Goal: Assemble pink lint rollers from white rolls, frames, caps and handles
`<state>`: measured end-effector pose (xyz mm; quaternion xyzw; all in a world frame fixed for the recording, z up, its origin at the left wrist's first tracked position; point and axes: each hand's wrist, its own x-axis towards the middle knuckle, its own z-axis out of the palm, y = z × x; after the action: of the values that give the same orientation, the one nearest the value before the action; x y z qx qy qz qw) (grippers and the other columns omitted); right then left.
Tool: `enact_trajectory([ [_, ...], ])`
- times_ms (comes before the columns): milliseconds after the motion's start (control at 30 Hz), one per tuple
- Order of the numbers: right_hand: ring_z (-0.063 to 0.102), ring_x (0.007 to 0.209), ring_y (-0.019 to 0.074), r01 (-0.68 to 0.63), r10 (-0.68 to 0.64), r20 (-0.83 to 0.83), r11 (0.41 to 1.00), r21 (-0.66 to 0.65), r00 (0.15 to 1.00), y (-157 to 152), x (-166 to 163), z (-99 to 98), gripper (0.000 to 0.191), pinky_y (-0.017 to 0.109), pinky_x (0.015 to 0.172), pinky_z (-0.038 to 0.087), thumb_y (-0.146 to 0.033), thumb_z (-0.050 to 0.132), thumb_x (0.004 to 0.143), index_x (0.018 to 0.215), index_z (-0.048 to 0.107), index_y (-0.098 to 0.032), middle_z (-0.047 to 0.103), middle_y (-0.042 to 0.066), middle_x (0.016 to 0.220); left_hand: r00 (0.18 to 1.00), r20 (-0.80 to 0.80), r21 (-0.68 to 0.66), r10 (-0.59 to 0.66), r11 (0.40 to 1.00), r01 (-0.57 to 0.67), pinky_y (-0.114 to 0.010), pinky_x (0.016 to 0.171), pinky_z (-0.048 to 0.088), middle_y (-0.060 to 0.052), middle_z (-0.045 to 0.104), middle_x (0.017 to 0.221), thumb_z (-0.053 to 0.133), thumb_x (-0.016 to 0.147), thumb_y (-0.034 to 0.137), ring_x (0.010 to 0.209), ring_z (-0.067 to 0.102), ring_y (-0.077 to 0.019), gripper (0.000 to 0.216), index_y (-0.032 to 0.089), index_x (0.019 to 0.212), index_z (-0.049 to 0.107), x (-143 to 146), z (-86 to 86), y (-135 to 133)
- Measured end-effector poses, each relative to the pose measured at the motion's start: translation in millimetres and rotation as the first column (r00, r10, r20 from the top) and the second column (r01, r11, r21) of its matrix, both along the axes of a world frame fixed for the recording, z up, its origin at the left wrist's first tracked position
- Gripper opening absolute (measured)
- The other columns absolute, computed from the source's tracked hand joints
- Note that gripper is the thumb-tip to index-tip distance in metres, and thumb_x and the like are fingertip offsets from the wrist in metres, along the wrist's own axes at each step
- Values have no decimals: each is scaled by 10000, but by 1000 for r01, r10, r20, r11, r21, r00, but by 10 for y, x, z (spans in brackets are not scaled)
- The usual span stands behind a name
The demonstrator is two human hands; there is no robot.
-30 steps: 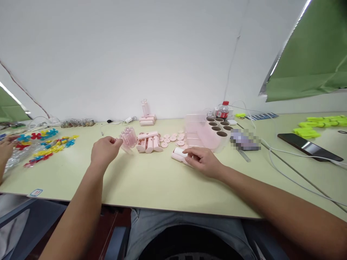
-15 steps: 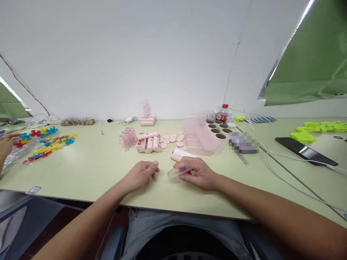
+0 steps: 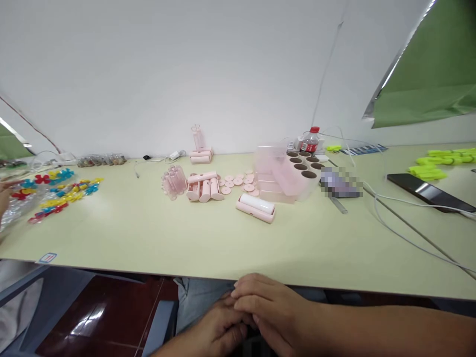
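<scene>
Both my hands are below the near edge of the pale green table (image 3: 208, 243), over my lap. My right hand (image 3: 269, 307) lies curled over my left hand (image 3: 219, 331), fingers pressed together; whatever is between them is hidden. Nearest on the table is a pink-and-white roller (image 3: 256, 207) lying on its side. Behind it are pink discs (image 3: 238, 182), a row of pink cylinders (image 3: 204, 189) and a cluster of clear pink tubes (image 3: 173, 181).
A clear box (image 3: 271, 173) and a tray of cardboard tubes (image 3: 303, 168) stand at mid right, a cola bottle (image 3: 310, 140) behind. A phone (image 3: 427, 194), cables and green parts (image 3: 439, 166) lie right. Coloured plastic pieces (image 3: 59, 191) lie left, by another person's hand (image 3: 3, 198).
Both hands came back from the table to my lap. The left had reached toward the clear tubes; the right then held a clear tube, which is out of sight now.
</scene>
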<state>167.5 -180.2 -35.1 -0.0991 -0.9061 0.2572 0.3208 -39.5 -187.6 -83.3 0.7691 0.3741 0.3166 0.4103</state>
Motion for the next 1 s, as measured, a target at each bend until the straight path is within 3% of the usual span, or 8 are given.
enact_trajectory([
  [167, 587, 1010, 206, 66, -67, -2, 988, -140, 998, 85, 67, 105, 552, 349, 887, 525, -20, 486, 728, 1239, 472, -229, 631, 105, 1077, 974, 155, 120, -167, 981, 150, -322, 536, 377, -45, 541, 561, 434, 912, 358, 549, 507, -176, 276, 242, 747, 623, -175, 300, -197],
  [333, 558, 1006, 232, 134, -139, -30, 984, -120, 990, 204, -62, 296, 482, 378, 876, 499, -199, 622, 783, 1239, 468, -209, 611, 110, 1095, 810, 584, -132, 55, 991, 28, -322, 508, 381, -15, 407, 506, 551, 866, 421, 519, 447, -160, 280, 248, 650, 594, -68, 1125, -38],
  [500, 528, 706, 170, 293, -289, 69, 954, -63, 955, 578, -140, 493, 158, 304, 650, 457, -334, 515, 918, 986, 531, -193, 596, 53, 839, 728, 667, 51, 157, 965, -256, -387, 640, 507, -24, 521, 623, 534, 849, 402, 655, 578, -196, 182, 242, 790, 596, 168, 1237, 509],
  [633, 540, 765, 178, 405, -395, 123, 912, -65, 910, 969, -26, 439, 195, 314, 687, 431, -331, 453, 953, 1076, 494, -184, 606, 70, 912, 486, 719, 116, 497, 604, -789, -319, 662, 495, -21, 559, 723, 486, 818, 325, 672, 580, -159, 161, 206, 882, 573, -481, 1181, 1246],
  [733, 536, 766, 179, 470, -455, 134, 875, -119, 880, 1163, 58, 292, 185, 311, 681, 408, -335, 455, 952, 1069, 473, -192, 600, 57, 900, 329, 444, 166, 833, 285, -944, -284, 622, 471, -22, 565, 743, 484, 779, 252, 659, 568, -157, 202, 190, 930, 602, -1208, 1157, 1733],
  [767, 533, 765, 178, 476, -459, 135, 869, -134, 878, 1196, 73, 245, 186, 309, 678, 403, -333, 467, 945, 1068, 469, -193, 598, 54, 898, 343, 244, 250, 907, 283, -926, -297, 639, 476, -38, 591, 782, 486, 777, 246, 685, 580, -174, 217, 188, 930, 628, -1397, 1142, 1851],
  [867, 524, 762, 174, 459, -440, 143, 874, -157, 886, 1210, 79, 157, 192, 302, 671, 391, -318, 508, 922, 1063, 463, -196, 592, 49, 901, 383, -311, 494, 870, 492, -717, -343, 759, 484, -91, 632, 939, 519, 782, 255, 829, 615, -236, 217, 184, 920, 671, -1693, 1065, 2064],
  [1000, 512, 751, 166, 441, -422, 137, 882, -167, 896, 1147, 64, 155, 182, 297, 666, 387, -295, 519, 914, 1054, 463, -195, 585, 45, 898, 310, -573, 566, 759, 640, -520, -344, 729, 474, -135, 629, 974, 466, 833, 274, 871, 625, -271, 222, 167, 853, 659, -1697, 943, 2130],
])
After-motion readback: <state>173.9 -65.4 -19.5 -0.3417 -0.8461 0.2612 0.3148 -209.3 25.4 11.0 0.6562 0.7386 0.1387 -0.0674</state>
